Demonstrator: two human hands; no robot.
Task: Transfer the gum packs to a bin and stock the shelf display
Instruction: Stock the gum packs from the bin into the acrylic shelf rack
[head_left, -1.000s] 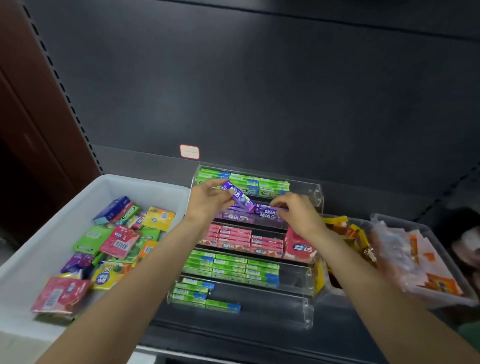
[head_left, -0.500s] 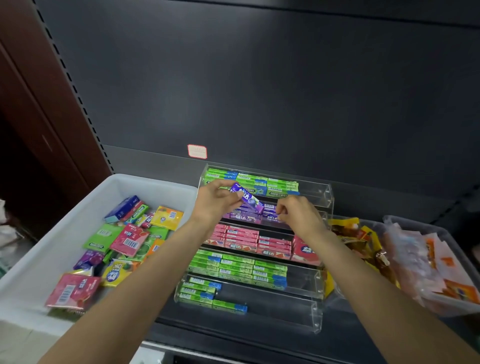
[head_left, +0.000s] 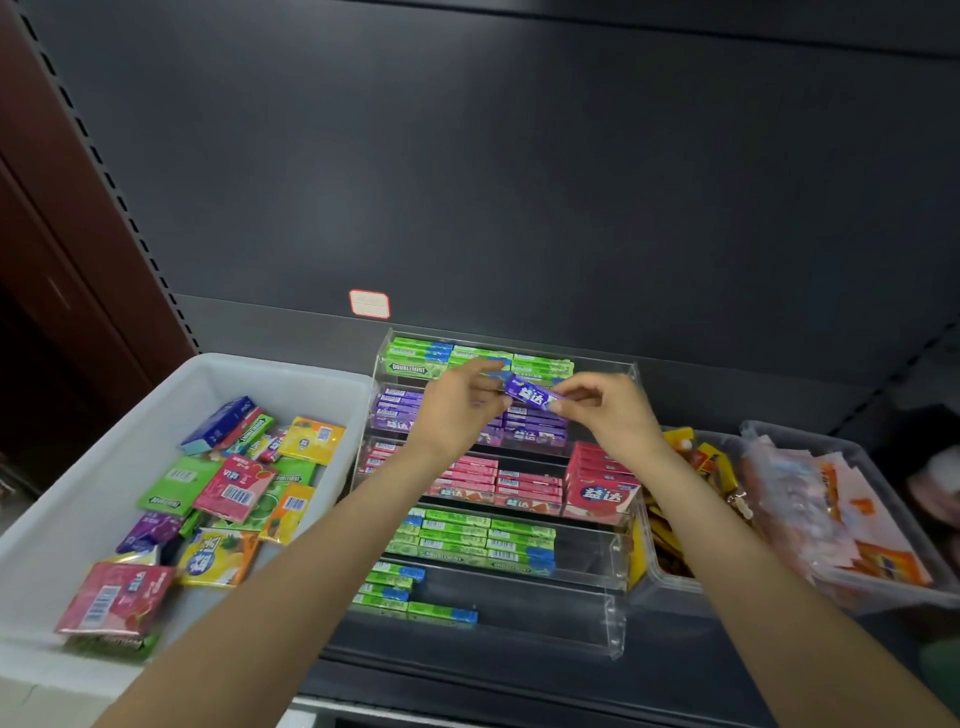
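Observation:
A purple gum stick pack (head_left: 531, 395) hangs above the purple tier of the clear tiered display (head_left: 621, 558). My left hand (head_left: 460, 408) pinches its left end and my right hand (head_left: 605, 410) pinches its right end. The display holds green packs (head_left: 415, 358) on top, purple packs (head_left: 395, 410) below, then pink packs (head_left: 527, 491), then green rows (head_left: 467, 540) on the two lowest tiers. A white bin (head_left: 47, 525) at the left holds several loose flat gum packs (head_left: 234, 486) of mixed colours.
Two clear tubs stand right of the display: one with yellow and orange packets (head_left: 696, 462), one with pale orange-printed sachets (head_left: 852, 514). The dark shelf back panel (head_left: 519, 182) carries a small red-edged label (head_left: 369, 303). A brown wall lies at the far left.
My right hand left the purple row and rose to take the right end of the purple pack, which my left hand kept holding. Both hands now sit higher and closer together.

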